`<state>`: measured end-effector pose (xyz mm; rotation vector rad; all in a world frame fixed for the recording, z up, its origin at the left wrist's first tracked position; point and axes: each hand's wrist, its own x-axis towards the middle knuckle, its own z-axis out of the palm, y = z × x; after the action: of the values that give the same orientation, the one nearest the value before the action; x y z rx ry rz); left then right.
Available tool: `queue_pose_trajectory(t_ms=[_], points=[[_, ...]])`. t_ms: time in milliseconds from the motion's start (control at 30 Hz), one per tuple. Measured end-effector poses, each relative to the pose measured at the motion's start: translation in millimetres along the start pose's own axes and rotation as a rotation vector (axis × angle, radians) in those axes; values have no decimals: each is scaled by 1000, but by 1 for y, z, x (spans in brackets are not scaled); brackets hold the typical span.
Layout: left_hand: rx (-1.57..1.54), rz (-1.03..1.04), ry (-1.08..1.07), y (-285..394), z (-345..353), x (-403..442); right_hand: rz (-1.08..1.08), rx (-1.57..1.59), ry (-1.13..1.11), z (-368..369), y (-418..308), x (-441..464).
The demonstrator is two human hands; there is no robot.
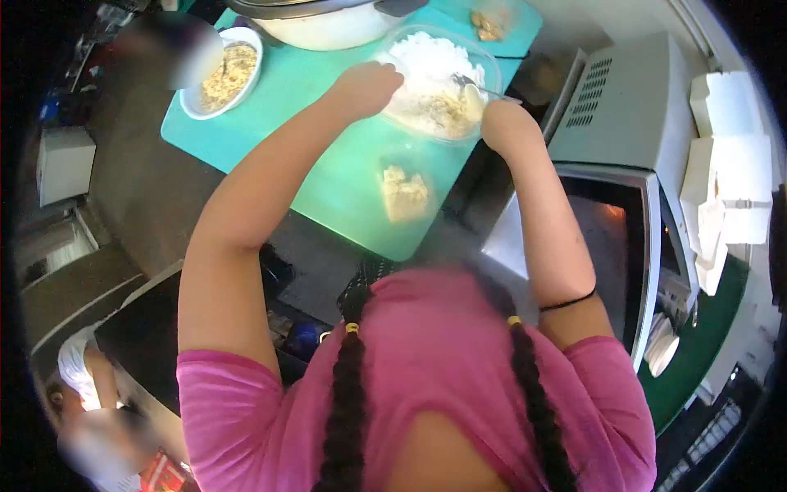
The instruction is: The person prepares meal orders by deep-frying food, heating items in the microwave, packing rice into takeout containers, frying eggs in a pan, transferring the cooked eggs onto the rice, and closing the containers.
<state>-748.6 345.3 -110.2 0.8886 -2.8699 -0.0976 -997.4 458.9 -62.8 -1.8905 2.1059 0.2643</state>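
A clear round bowl [399, 123] stands on the turquoise table, holding a white, rice-like heap [426, 59] and beige crumbly food [447, 113]. My left hand [369, 88] is closed at the bowl's left rim; its fingertips are partly hidden. At the right rim, my right hand [510, 129] is closed around a metal spoon [492, 94], whose head rests in the food. A pale, smooth piece [474, 103] lies beside the spoon. Nearer my body sits a clear container or bag with pale yellow chunks [404, 195].
A white oval bowl of beige mix [232, 78] is at the table's left. Behind stands a large white pot or cooker [324, 29]. A bag of brown pieces [489, 25] lies far right. The microwave [611, 123] is close to my right arm. Another person [102, 410] is lower left.
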Motion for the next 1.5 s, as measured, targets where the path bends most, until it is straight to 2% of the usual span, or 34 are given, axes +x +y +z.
queue_pose_trajectory(t_ms=[33,100,133,200,267,400,467,500,567,600,667,700,733,833,1000,1200,1267,1300,1367,1500], points=[[-11,14,-12,-2,8,8,-103,-127,11,10,4,10],[201,52,-239,0,20,22,-51,-123,-31,-7,-13,18],[192,68,-256,9,22,30,-59,-121,-28,-7,-14,28],[168,-65,-405,27,26,46,-62,-112,-35,-7,-12,52],[172,-22,-415,23,36,50,-70,-213,-311,-14,-9,67],[4,-32,-421,1,49,53,-160,-196,-406,-11,9,66],[-34,-49,-330,2,55,50,-335,-393,-461,5,15,69],[-38,-44,-336,1,58,48,-332,-387,-467,12,23,69],[-80,-82,-291,3,55,40,-710,-613,-452,18,30,58],[-85,-79,-298,-2,62,36,-709,-607,-459,25,31,49],[-49,92,-122,-13,79,29,-234,181,-144,45,29,28],[-54,94,-127,-10,83,25,-92,368,-116,54,23,20],[-91,33,-122,0,77,22,-90,369,-119,62,16,16],[-151,-65,-93,7,89,16,144,527,-3,78,-11,1],[-120,-68,-133,20,83,16,175,609,31,69,-55,-14],[-130,-42,20,18,103,18,110,571,47,77,-70,5],[-177,-123,-120,22,98,21,95,572,26,73,-75,9],[-173,-121,-119,23,97,23,95,574,30,71,-76,11],[-729,-500,-159,20,113,26,3,527,-8,59,-80,12],[-662,-361,-94,-2,131,23,-146,548,125,71,-86,29]])
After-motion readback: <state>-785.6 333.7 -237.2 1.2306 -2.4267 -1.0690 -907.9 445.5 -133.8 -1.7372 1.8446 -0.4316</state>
